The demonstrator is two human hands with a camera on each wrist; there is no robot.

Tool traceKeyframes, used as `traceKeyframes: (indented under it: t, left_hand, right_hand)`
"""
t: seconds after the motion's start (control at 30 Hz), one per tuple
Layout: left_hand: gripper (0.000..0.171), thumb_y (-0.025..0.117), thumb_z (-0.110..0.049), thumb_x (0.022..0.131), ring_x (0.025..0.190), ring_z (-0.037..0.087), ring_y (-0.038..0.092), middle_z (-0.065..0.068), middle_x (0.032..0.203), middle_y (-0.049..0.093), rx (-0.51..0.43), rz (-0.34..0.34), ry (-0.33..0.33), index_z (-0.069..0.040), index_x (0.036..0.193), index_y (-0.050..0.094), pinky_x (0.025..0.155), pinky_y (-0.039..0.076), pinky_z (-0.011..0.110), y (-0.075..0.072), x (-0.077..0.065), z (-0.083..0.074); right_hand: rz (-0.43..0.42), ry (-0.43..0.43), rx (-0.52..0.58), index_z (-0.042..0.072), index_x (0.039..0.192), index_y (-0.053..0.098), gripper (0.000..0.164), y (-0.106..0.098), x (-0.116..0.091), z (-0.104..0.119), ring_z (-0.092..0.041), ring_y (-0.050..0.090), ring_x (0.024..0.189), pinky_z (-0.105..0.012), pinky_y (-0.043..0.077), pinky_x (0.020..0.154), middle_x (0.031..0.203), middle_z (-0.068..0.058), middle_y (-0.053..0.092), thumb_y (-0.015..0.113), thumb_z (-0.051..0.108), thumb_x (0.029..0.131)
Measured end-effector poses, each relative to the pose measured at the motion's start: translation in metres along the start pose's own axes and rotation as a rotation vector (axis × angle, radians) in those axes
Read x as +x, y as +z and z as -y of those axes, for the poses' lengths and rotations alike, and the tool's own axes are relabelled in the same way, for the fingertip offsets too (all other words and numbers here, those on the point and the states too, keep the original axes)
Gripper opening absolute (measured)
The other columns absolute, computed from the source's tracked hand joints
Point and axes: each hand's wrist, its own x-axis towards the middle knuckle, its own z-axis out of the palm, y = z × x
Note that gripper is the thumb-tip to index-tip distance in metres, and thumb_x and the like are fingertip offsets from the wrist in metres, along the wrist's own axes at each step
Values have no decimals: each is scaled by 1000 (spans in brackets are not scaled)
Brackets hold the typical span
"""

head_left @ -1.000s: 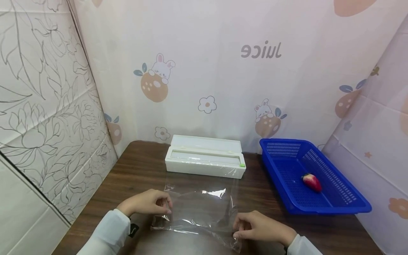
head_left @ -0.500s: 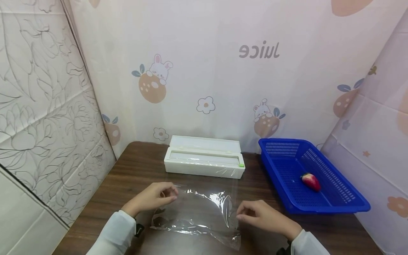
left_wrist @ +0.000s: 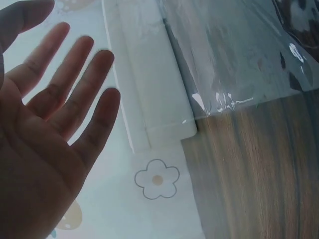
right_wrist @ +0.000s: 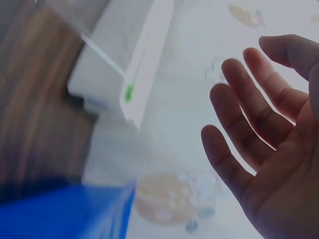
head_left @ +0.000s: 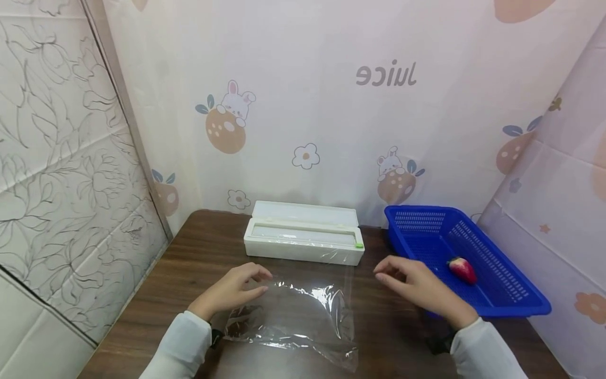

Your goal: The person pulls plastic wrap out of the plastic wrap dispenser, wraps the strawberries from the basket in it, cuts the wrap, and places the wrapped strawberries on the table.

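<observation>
A sheet of clear cling film (head_left: 303, 316) lies on the dark wooden table, running from a white film dispenser box (head_left: 303, 246) whose lid stands up. Over the sheet's left edge hovers my left hand (head_left: 232, 290), fingers loosely bent and holding nothing; the left wrist view shows its fingers spread apart from the box. My right hand (head_left: 421, 287) is in the air between the film and the blue basket (head_left: 412, 263), partly in front of the basket's near left side. Its fingers are relaxed with nothing in them. Inside the basket lies a red strawberry (head_left: 462, 270).
The box has a small green slider (head_left: 359, 245) at its right end. Behind the table (head_left: 189, 263) hangs a printed curtain (head_left: 307, 105), and a patterned wall panel (head_left: 71, 158) closes off the left side.
Both hands have come off the film, which stays spread on the table. The right hand has moved right and away from me, toward the basket; the left has risen slightly forward.
</observation>
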Motion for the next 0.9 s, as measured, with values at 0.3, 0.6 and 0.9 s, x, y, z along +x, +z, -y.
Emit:
traceKeyframes:
  t: [0.3, 0.6, 0.9]
  left_hand:
    - [38, 67, -23, 98, 122, 24, 56, 6, 130, 61, 140, -11, -30, -9, 132, 60, 102, 46, 47, 2, 3, 1]
    - [42, 68, -25, 97, 122, 26, 57, 8, 130, 60, 171, -43, -89, -8, 135, 59, 102, 47, 48, -3, -1, 7]
    - [41, 66, -27, 98, 119, 29, 58, 10, 129, 61, 163, -70, -88, -7, 133, 60, 99, 48, 51, -11, -8, 14]
  right_hand:
    - [-68, 144, -154, 14, 114, 68, 19, -43, 6, -32, -19, 63, 97, -46, 56, 84, 105, 2, 69, 65, 26, 100]
    - [-15, 257, -166, 3, 123, 63, 35, -68, 16, -78, -36, 61, 104, -62, 48, 90, 111, -15, 67, 62, 30, 102]
    - [11, 359, -160, -3, 126, 59, 45, -80, 14, -115, -40, 60, 103, -63, 48, 88, 113, -23, 65, 58, 35, 103]
